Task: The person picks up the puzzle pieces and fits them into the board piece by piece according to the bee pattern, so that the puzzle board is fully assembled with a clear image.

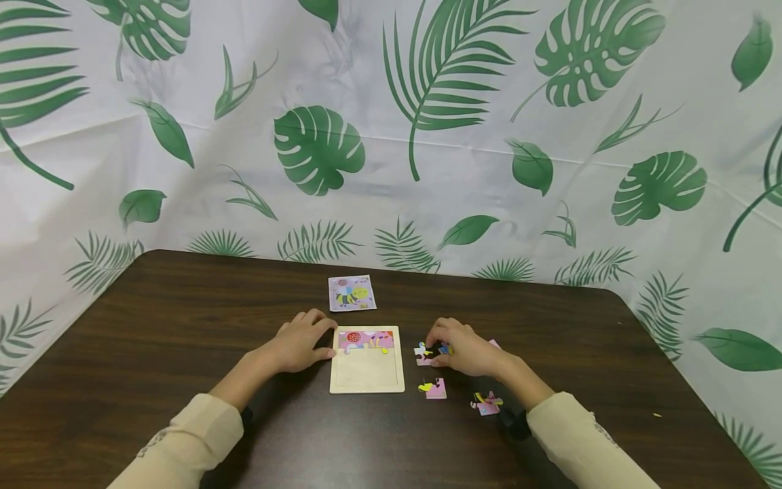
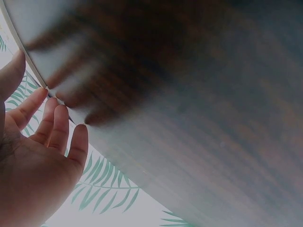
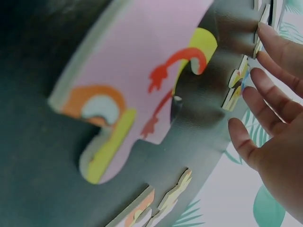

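In the head view, a square wooden puzzle tray [image 1: 368, 375] lies on the table, with joined pink pieces [image 1: 366, 339] along its top. My left hand [image 1: 301, 341] touches the tray's left edge, its fingers fairly straight and spread; the left wrist view shows the fingertips [image 2: 42, 92] along that rim. To the tray's right, my right hand [image 1: 467, 348] pinches a puzzle piece [image 1: 421, 354] between thumb and index finger, at table level. Another piece with blue and yellow [image 1: 446, 349] lies under that hand, partly hidden; the right wrist view shows a yellow piece [image 3: 235, 87] beside the other fingers.
A bee picture card [image 1: 352, 293] lies behind the tray. Loose pieces lie nearer me: a pink and yellow one [image 1: 435, 389] and another [image 1: 487, 404] by the right wrist. One pink corner [image 1: 494, 343] shows behind the right hand. A leaf-print cloth [image 1: 403, 204] hangs behind the table.
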Tool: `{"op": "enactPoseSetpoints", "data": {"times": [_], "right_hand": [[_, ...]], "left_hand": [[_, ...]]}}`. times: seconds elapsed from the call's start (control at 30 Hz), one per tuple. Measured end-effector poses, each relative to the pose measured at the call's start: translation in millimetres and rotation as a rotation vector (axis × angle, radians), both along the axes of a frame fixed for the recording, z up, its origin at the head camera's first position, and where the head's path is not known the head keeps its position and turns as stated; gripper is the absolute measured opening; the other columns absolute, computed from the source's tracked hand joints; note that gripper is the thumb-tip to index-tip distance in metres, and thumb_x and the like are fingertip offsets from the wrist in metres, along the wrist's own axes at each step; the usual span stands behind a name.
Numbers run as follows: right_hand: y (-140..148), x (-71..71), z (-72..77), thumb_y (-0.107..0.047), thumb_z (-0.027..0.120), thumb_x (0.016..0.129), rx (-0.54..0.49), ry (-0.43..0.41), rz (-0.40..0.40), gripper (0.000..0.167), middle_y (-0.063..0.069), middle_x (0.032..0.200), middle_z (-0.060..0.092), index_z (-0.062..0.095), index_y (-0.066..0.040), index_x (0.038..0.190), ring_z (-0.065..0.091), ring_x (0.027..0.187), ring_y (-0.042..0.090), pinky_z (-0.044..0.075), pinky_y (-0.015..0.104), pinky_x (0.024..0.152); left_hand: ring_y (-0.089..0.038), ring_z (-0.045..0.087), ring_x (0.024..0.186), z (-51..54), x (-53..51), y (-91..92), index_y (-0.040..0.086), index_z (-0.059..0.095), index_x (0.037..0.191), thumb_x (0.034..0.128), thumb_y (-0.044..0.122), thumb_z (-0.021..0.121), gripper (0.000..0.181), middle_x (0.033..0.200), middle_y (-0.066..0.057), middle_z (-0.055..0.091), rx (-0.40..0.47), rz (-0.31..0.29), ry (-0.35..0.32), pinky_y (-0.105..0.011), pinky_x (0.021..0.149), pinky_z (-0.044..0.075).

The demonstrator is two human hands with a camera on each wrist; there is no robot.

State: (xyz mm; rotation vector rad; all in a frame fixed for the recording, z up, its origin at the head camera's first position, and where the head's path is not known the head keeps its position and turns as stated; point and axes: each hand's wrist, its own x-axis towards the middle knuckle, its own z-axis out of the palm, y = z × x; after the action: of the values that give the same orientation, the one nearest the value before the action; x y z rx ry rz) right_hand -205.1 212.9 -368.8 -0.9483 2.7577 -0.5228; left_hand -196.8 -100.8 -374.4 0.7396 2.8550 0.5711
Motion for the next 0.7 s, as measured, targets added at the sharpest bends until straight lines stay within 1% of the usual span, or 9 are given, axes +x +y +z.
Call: {"op": "enactPoseSetpoints", "data": {"times": [0.27, 0.53, 0.7], "right_hand": [[0.4, 0.1, -0.2, -0.016, 0.071, 0.079, 0.001, 0.025, 0.019, 0.019, 0.001, 0.097, 0.051, 0.062, -0.008, 0.094, 0.046, 0.099, 0.026, 0.032, 0.046, 0.079], [2.2, 0.5, -2.6, -0.016, 0.070, 0.080, -0.014, 0.054, 0.042, 0.018, 0.001, 0.097, 0.052, 0.060, -0.009, 0.094, 0.046, 0.098, 0.025, 0.031, 0.042, 0.076], [3.0, 0.3, -3.5, -0.016, 0.070, 0.081, -0.021, 0.067, 0.053, 0.018, 0.000, 0.097, 0.052, 0.059, -0.009, 0.093, 0.047, 0.098, 0.025, 0.030, 0.041, 0.074]], "left_hand": [[-0.034, 0.042, 0.110, 1.3, -0.2, 0.8, 0.006, 0.052, 0.124, 0.0870, 0.026, 0.063, 0.044, 0.120, -0.016, 0.046, -0.004, 0.003, -0.003, -0.054, 0.085, 0.035], [-0.034, 0.041, 0.111, 2.0, 0.1, 1.6, 0.006, 0.051, 0.124, 0.0868, 0.026, 0.063, 0.044, 0.121, -0.016, 0.045, -0.005, 0.008, -0.019, -0.054, 0.086, 0.034], [-0.034, 0.041, 0.111, 0.1, -0.8, 1.4, 0.006, 0.052, 0.124, 0.0867, 0.026, 0.063, 0.044, 0.120, -0.016, 0.045, -0.001, 0.007, -0.013, -0.054, 0.086, 0.034]]}}
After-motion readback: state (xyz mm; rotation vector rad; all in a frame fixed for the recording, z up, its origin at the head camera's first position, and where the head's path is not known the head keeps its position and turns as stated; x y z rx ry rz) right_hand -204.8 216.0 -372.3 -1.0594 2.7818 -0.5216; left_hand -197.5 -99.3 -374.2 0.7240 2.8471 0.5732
